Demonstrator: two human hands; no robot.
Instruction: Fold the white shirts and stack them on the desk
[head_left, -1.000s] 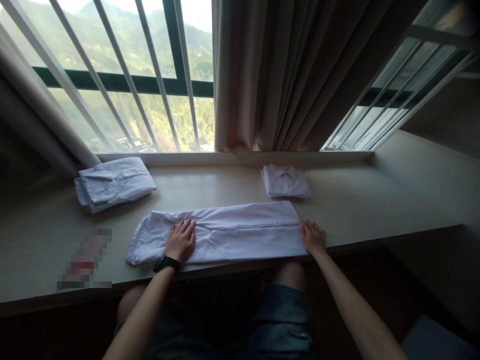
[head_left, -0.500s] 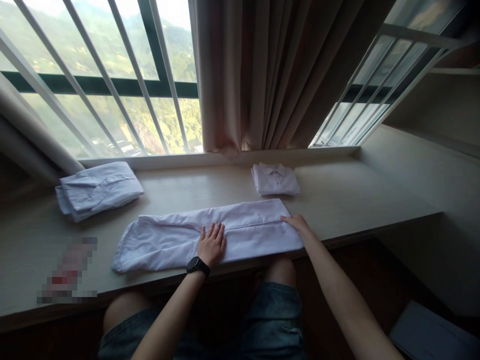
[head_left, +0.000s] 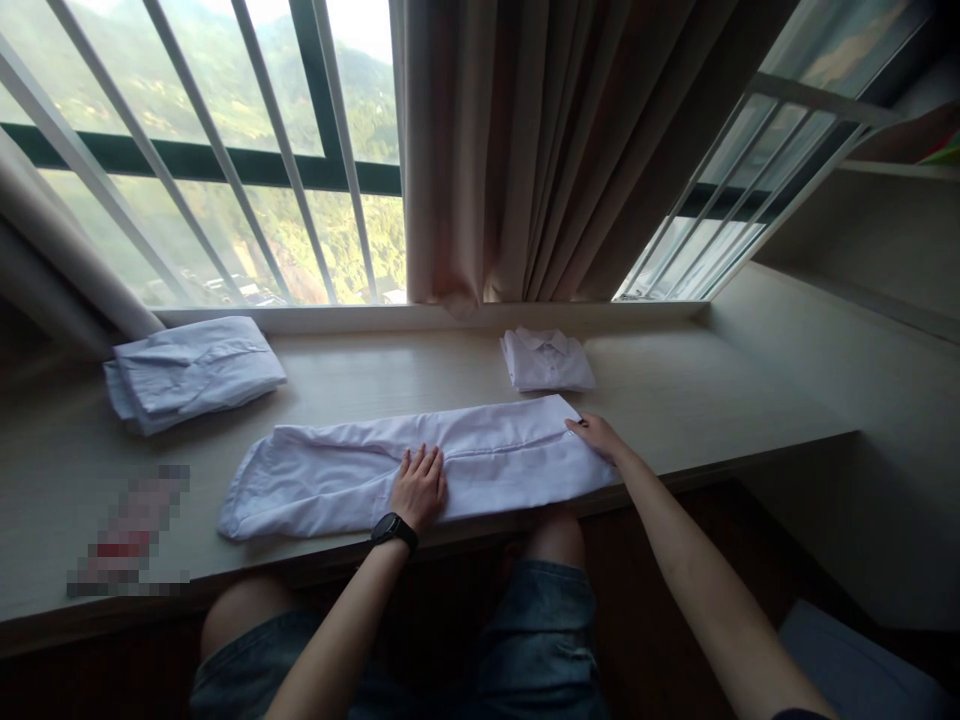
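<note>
A white shirt (head_left: pixel 322 480), folded lengthwise into a long strip, lies along the front of the desk. My left hand (head_left: pixel 420 488), with a black watch on its wrist, rests flat on the middle of the cloth, fingers stretched out. At the right end, my right hand (head_left: pixel 596 436) grips the shirt's edge between thumb and fingers. A small button-like spot shows by the right fingertips. Creases run across the left half, and a fold line crosses the middle.
A folded white shirt with its collar up (head_left: pixel 551 360) sits near the sill. Another folded white garment (head_left: pixel 195 370) lies at the back left. A blurred-out item (head_left: pixel 131 530) is at the front left of the wooden desk (head_left: pixel 720 400). Curtains (head_left: pixel 540 150) hang behind.
My right hand has shifted slightly to the right, and the shirt's right end now reaches further that way. My left hand stays flat in place. The view has tilted a little.
</note>
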